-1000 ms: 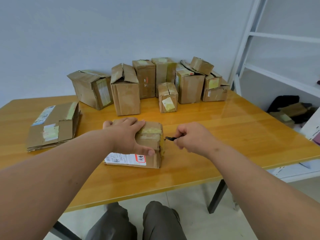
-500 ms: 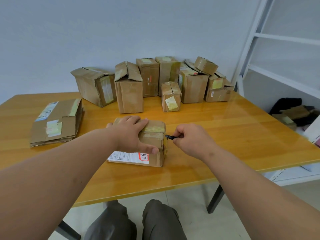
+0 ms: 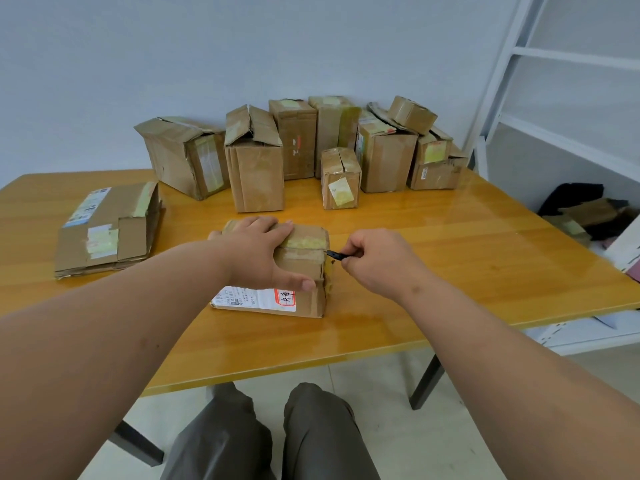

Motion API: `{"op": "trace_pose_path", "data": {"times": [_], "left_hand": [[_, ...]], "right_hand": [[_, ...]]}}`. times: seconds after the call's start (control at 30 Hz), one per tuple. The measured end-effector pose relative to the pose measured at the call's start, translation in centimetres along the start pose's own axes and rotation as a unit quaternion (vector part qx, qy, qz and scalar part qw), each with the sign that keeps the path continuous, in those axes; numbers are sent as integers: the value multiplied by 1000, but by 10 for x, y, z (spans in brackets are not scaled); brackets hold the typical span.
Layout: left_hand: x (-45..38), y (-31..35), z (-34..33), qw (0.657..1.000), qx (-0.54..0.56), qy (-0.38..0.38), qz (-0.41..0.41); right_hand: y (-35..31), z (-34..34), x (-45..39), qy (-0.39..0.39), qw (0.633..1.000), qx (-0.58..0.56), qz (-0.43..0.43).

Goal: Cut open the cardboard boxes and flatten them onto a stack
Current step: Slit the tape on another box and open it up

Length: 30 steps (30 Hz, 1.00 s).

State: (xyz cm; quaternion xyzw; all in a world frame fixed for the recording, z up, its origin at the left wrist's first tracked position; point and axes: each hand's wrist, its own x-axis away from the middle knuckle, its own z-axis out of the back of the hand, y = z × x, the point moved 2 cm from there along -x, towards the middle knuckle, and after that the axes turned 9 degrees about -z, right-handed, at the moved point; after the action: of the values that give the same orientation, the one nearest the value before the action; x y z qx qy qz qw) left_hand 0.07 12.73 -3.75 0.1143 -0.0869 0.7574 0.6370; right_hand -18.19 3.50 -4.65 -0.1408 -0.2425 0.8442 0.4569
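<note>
On the far left of the glossy orange-yellow wooden table [image 3: 450, 258] lies a stack of flattened brown cardboard [image 3: 107, 230], its top sheet carrying a blue-and-white label and strips of pale tape. Behind it, along the grey wall, runs a row of upright and tilted brown cardboard boxes [image 3: 298, 150]: a large one leaning on its side at the left, a tall one with loose top flaps, several taped ones in the middle with a small box set in front of them, and a little box perched on top at the right end. Nearer the person, well apart from that row, sits the small taped brown cardboard box with a white shipping label [image 3: 304, 268]. The left hand [image 3: 256, 254] lies flat over its top, fingers spread and fairly straight, the thumb pressing down the near face just above the label. Just beside the box's right edge, the right hand [image 3: 374, 261] is curled tight and pinches a small black cutter [image 3: 335, 254], whose tip touches the tape seam at the box's top right corner. Further right stands a white metal shelf frame [image 3: 554, 98], with dark cloth and cardboard scraps [image 3: 588, 213] on the floor under it.
</note>
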Motion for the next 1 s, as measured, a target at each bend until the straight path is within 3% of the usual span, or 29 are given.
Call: {"op": "trace_pose_path", "data": {"times": [0.33, 1.0], "left_hand": [[1, 1, 0, 1000, -1, 2, 2], [5, 2, 2, 1000, 8, -4, 1]], "right_hand": [[-6, -1, -1, 9, 999, 34, -26], [-12, 0, 19, -37, 998, 54, 25]]}}
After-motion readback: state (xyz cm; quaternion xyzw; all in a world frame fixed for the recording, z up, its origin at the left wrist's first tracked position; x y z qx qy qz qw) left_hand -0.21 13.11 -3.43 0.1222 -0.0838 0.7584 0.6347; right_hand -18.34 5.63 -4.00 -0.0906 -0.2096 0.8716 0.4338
